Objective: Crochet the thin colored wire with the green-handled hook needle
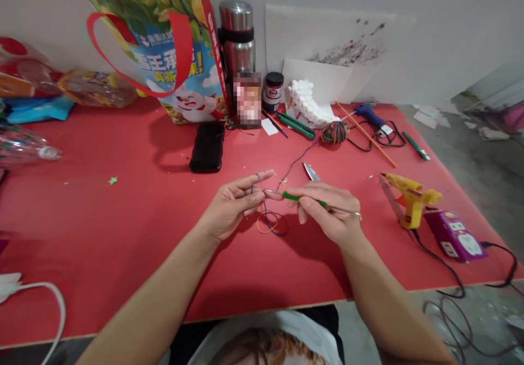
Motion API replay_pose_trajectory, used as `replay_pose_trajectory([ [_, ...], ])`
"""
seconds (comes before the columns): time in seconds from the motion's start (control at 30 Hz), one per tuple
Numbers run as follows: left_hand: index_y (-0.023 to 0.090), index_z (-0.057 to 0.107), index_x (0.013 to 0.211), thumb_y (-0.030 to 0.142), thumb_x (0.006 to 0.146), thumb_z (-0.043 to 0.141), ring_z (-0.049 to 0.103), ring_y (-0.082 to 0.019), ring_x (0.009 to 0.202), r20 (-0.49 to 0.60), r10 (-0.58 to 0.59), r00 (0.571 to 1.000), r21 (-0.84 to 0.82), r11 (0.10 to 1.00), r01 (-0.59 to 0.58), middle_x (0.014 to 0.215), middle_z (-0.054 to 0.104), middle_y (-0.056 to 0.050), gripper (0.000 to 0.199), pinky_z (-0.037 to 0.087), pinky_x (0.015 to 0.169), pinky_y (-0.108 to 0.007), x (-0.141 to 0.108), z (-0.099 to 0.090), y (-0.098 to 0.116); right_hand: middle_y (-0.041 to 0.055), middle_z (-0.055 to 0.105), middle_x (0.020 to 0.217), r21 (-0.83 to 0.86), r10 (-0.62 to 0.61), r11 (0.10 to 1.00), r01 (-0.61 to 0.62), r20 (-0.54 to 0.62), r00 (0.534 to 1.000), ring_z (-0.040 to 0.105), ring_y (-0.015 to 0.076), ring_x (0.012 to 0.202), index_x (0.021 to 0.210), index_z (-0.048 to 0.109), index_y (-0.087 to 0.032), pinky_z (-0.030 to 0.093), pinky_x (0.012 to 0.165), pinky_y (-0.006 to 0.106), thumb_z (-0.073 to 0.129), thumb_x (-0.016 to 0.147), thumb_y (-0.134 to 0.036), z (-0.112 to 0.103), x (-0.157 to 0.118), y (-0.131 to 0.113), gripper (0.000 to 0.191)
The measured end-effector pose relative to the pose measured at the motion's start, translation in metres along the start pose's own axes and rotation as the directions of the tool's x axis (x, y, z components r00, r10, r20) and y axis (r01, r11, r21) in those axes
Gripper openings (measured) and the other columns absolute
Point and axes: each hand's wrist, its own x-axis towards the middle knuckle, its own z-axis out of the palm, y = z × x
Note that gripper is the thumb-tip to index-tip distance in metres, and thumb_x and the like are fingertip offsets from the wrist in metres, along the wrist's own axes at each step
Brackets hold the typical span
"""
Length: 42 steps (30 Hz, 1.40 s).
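Note:
In my right hand (329, 209) is a crochet hook (305, 197) with a green grip, its metal tip pointing left. That tip meets the fingertips of my left hand (233, 204), where thumb and fingers pinch the multicoloured yarn (272, 228). A strand wraps the raised left index finger, and loose loops hang below onto the red table (135, 256). From there the yarn runs back to a multicoloured ball (334, 132). Just behind my right hand lies a pointed metal blade (311, 172), its other end hidden by the hand.
A yellow glue gun (411, 196) and purple box (456, 235) with cords stand at right. Behind are a blue glue gun (368, 115), green cutter (295, 126), white bumpy piece (309, 103), jar (273, 91), steel flask (238, 43), black phone (207, 148) and a large bag (192, 81).

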Motion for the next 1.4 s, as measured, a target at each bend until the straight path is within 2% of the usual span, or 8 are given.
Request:
replay_pose_trajectory([
  [0.13,0.021,0.075,0.129,0.024,0.082,0.084,0.037,-0.005,0.051,-0.021,0.004,1.0,0.016,1.0,-0.004,0.091,0.081,-0.013,0.048,0.029,0.05,-0.021,-0.001,0.0,0.002,0.0047,0.079,0.082,0.007,0.016,1.0,-0.016,0.013,1.0,0.07,0.0167,0.066,0.123,0.077,-0.025,0.057,0.073,0.037,0.064,0.097,-0.011,0.0,0.0,0.001,0.033],
  [0.33,0.015,0.077,0.125,0.021,0.08,0.084,0.038,-0.004,0.048,-0.009,0.014,1.0,-0.022,1.0,-0.014,0.081,0.079,-0.011,0.046,0.03,0.049,-0.021,-0.002,-0.002,0.008,0.0043,0.079,0.084,0.078,0.004,0.997,-0.007,0.037,0.999,0.07,0.0159,0.066,0.125,0.077,-0.027,0.06,0.076,0.038,0.066,0.097,-0.013,-0.001,0.0,0.008,0.034],
  [0.6,0.013,0.076,0.127,0.017,0.084,0.08,0.032,-0.001,0.046,0.094,-0.012,0.995,-0.132,0.991,0.025,0.078,0.076,-0.01,0.043,0.031,0.049,-0.019,-0.004,-0.008,0.013,0.0092,0.079,0.108,-0.09,-0.158,0.982,0.165,0.076,0.984,0.074,0.0188,0.092,0.132,0.072,-0.029,0.064,0.077,0.032,0.066,0.097,-0.013,0.009,-0.004,0.013,0.039],
  [0.73,0.011,0.075,0.127,0.016,0.083,0.079,0.03,-0.001,0.046,0.121,-0.064,0.991,-0.21,0.974,0.088,0.079,0.075,-0.009,0.045,0.029,0.048,-0.019,-0.004,-0.007,0.011,0.0116,0.076,0.115,-0.283,-0.284,0.908,0.31,0.129,0.95,0.075,0.0195,0.098,0.139,0.067,-0.027,0.063,0.08,0.031,0.064,0.098,-0.012,0.014,-0.007,0.013,0.044],
  [0.87,0.01,0.075,0.125,0.016,0.081,0.08,0.029,-0.001,0.045,0.099,-0.068,0.993,-0.269,0.959,0.093,0.081,0.074,-0.009,0.044,0.028,0.045,-0.017,-0.003,-0.004,0.009,0.0124,0.077,0.109,-0.513,-0.394,0.743,0.43,0.185,0.901,0.075,0.0196,0.092,0.145,0.06,-0.022,0.062,0.073,0.028,0.063,0.097,-0.008,0.02,-0.01,0.013,0.05],
  [1.13,0.011,0.077,0.124,0.017,0.08,0.083,0.033,-0.002,0.046,-0.016,0.0,1.0,-0.169,0.986,-0.002,0.075,0.075,-0.01,0.044,0.033,0.05,-0.02,-0.003,-0.003,0.012,0.0113,0.078,0.106,-0.68,-0.375,0.576,0.454,0.274,0.886,0.074,0.0207,0.086,0.144,0.058,-0.021,0.062,0.074,0.031,0.064,0.097,-0.015,0.025,-0.021,0.018,0.048],
  [1.27,0.01,0.077,0.123,0.017,0.078,0.084,0.034,-0.002,0.047,-0.03,0.02,0.999,-0.137,0.99,-0.024,0.075,0.074,-0.01,0.046,0.029,0.049,-0.019,-0.003,-0.003,0.014,0.0139,0.078,0.105,-0.699,-0.356,0.547,0.46,0.303,0.884,0.073,0.0227,0.086,0.142,0.058,-0.016,0.061,0.071,0.033,0.064,0.096,-0.015,0.028,-0.024,0.014,0.046],
  [1.4,0.011,0.076,0.125,0.017,0.081,0.081,0.033,-0.003,0.048,-0.012,0.036,0.999,-0.106,0.994,-0.037,0.076,0.075,-0.01,0.045,0.03,0.05,-0.02,-0.003,-0.005,0.015,0.0112,0.077,0.102,-0.671,-0.351,0.595,0.442,0.277,0.894,0.073,0.02,0.082,0.144,0.057,-0.02,0.06,0.07,0.03,0.061,0.098,-0.014,0.029,-0.022,0.01,0.047],
])
